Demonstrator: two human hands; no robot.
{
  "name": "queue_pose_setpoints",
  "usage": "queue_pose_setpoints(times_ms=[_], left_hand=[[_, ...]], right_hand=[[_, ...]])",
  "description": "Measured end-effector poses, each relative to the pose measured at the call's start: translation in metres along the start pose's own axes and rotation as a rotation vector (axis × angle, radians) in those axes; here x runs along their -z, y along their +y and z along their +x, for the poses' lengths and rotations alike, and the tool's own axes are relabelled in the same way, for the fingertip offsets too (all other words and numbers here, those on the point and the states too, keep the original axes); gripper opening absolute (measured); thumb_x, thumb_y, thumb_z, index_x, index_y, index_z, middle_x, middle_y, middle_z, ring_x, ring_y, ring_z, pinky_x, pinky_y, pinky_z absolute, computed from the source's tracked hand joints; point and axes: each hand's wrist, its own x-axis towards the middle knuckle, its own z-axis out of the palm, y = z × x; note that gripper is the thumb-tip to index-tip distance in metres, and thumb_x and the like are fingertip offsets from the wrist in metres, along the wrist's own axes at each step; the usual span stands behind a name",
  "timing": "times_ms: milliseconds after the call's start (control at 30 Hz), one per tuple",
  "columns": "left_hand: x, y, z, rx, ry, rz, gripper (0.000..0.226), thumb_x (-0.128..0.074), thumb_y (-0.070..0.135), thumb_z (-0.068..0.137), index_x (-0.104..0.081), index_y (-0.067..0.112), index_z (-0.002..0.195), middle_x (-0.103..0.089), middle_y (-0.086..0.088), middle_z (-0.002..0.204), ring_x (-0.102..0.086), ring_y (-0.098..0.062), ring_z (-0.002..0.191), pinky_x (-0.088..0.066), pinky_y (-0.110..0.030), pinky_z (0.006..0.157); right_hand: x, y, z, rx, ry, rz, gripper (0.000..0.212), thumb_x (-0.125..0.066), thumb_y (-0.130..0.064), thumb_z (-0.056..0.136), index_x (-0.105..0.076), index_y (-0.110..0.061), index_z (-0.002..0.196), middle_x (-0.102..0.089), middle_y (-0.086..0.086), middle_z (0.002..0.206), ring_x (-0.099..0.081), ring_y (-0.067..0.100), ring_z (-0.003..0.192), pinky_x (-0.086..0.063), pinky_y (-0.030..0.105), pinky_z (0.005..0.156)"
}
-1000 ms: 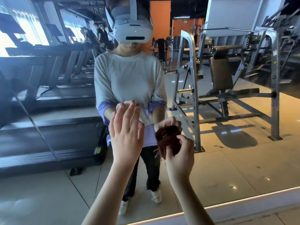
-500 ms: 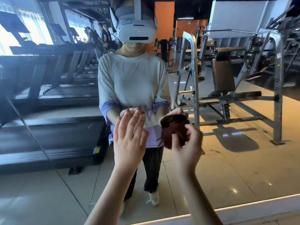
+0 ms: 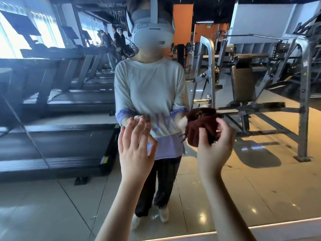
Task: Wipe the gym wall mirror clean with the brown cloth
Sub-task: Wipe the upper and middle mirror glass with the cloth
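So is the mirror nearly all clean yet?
Not yet, I think. Done: the brown cloth is picked up and bunched in the right hand. In hand: that cloth is up at the mirror, though I can't tell if it touches the glass. The left hand is open beside it, holding nothing. Left: the wiping itself, since no cleaned patch shows on the glass.

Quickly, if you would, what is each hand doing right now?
Left hand: open, holding nothing.
Right hand: grips the bunched brown cloth.
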Motion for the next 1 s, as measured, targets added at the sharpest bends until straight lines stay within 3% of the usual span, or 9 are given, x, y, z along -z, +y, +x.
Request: queue_pose_setpoints(times_ms=[100,267,467,633,700,767,867,1000], left_hand=[[-0.003,-0.001,-0.002,-0.002,0.002,0.019,0.062,-0.075,0.023,0.082,-0.048,0.011,0.137,-0.042,-0.004,0.147,-0.039,-0.031,0.139,-0.038,-0.055,0.11],[-0.005,-0.001,-0.003,0.003,0.02,0.007,0.059,-0.076,0.021,0.083,-0.05,0.012,0.135,-0.043,-0.003,0.147,-0.04,-0.031,0.138,-0.036,-0.054,0.112],[-0.007,-0.006,-0.003,-0.026,0.023,-0.008,0.046,-0.069,0.02,0.088,-0.058,0.009,0.131,-0.053,-0.007,0.142,-0.043,-0.032,0.136,-0.031,-0.048,0.115],[-0.001,-0.003,0.002,-0.005,0.015,-0.038,0.049,-0.067,0.024,0.087,-0.054,0.012,0.132,-0.05,-0.003,0.141,-0.043,-0.029,0.133,-0.038,-0.051,0.108],[0.005,-0.001,0.01,0.007,0.013,-0.075,0.053,-0.064,0.029,0.087,-0.049,0.014,0.135,-0.045,-0.001,0.142,-0.042,-0.029,0.132,-0.038,-0.05,0.106],[0.01,0.0,0.022,-0.036,0.019,-0.088,0.055,-0.063,0.029,0.089,-0.046,0.014,0.14,-0.044,-0.002,0.145,-0.039,-0.029,0.136,-0.038,-0.052,0.106],[0.006,0.003,0.039,-0.075,0.02,-0.095,0.062,-0.072,0.024,0.087,-0.046,0.012,0.143,-0.042,-0.005,0.149,-0.036,-0.033,0.14,-0.037,-0.057,0.108],[0.0,0.006,0.045,-0.065,0.056,-0.023,0.068,-0.081,0.02,0.083,-0.047,0.013,0.142,-0.043,-0.004,0.148,-0.038,-0.032,0.139,-0.037,-0.055,0.11]], right_hand=[[-0.004,-0.008,-0.001,0.067,-0.001,-0.031,0.038,-0.06,-0.023,0.088,-0.055,-0.015,0.125,-0.052,0.002,0.119,-0.057,0.03,0.109,-0.055,0.044,0.079],[-0.015,-0.025,0.012,0.374,-0.076,-0.143,0.032,-0.065,-0.012,0.084,-0.069,-0.008,0.116,-0.063,0.015,0.108,-0.062,0.032,0.098,-0.046,0.026,0.082],[-0.017,-0.031,0.032,0.207,0.125,-0.102,0.039,-0.064,-0.011,0.089,-0.064,-0.01,0.127,-0.06,0.016,0.116,-0.055,0.023,0.109,-0.046,0.028,0.09],[-0.027,-0.038,0.019,0.478,0.005,-0.168,0.034,-0.064,-0.008,0.087,-0.068,-0.007,0.121,-0.064,0.017,0.105,-0.055,0.026,0.096,-0.044,0.031,0.083],[-0.022,-0.037,0.033,0.437,0.042,-0.19,0.036,-0.067,-0.009,0.087,-0.068,-0.01,0.122,-0.064,0.015,0.105,-0.056,0.027,0.096,-0.043,0.027,0.082],[-0.016,-0.037,0.044,0.281,0.113,-0.166,0.037,-0.066,-0.013,0.088,-0.067,-0.011,0.125,-0.062,0.014,0.11,-0.054,0.025,0.101,-0.039,0.017,0.084],[-0.016,-0.038,0.034,0.152,0.12,-0.143,0.042,-0.062,-0.015,0.089,-0.062,-0.011,0.131,-0.059,0.015,0.117,-0.05,0.024,0.108,-0.032,0.004,0.088],[-0.02,-0.035,0.01,0.357,-0.022,-0.177,0.038,-0.061,-0.014,0.088,-0.065,-0.007,0.126,-0.061,0.018,0.111,-0.051,0.024,0.102,-0.041,0.024,0.084]])
